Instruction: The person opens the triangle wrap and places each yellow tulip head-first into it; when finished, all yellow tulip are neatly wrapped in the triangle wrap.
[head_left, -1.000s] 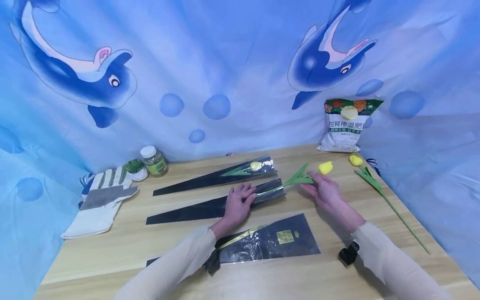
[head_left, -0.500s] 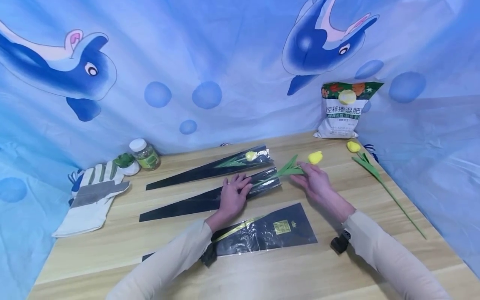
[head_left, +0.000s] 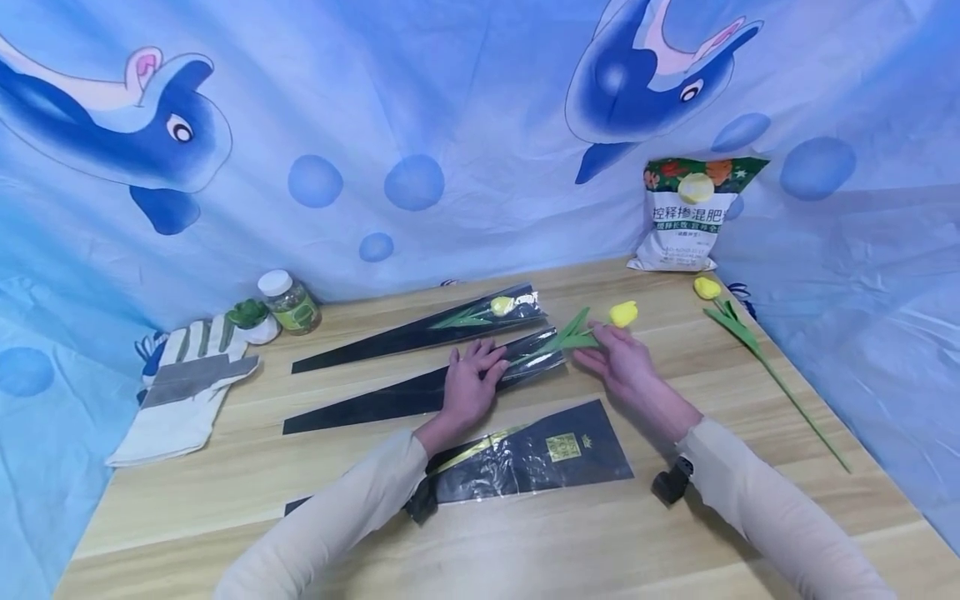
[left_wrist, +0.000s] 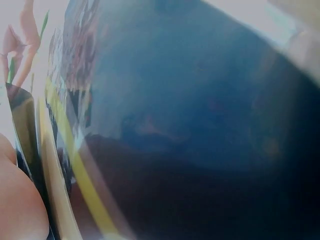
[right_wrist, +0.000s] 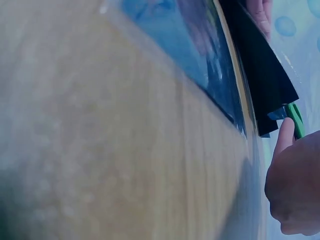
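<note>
Partly inside wrapper (head_left: 390, 400), green-leaved yellow tulip (head_left: 577, 341)

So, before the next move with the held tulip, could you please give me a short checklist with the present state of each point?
1. Left hand on the middle sleeve: ok, resting on it.
2. Right hand holding the tulip: ok, pinched below the bloom.
3. Stem inside the sleeve: ok, it shows through the clear front.
4. Bloom inside the sleeve: not ok, outside the open end.
5. Stem's lower tip free of folds: cannot tell, hidden.
6. Spare tulip out of the way: ok, lying apart at the right.
</note>
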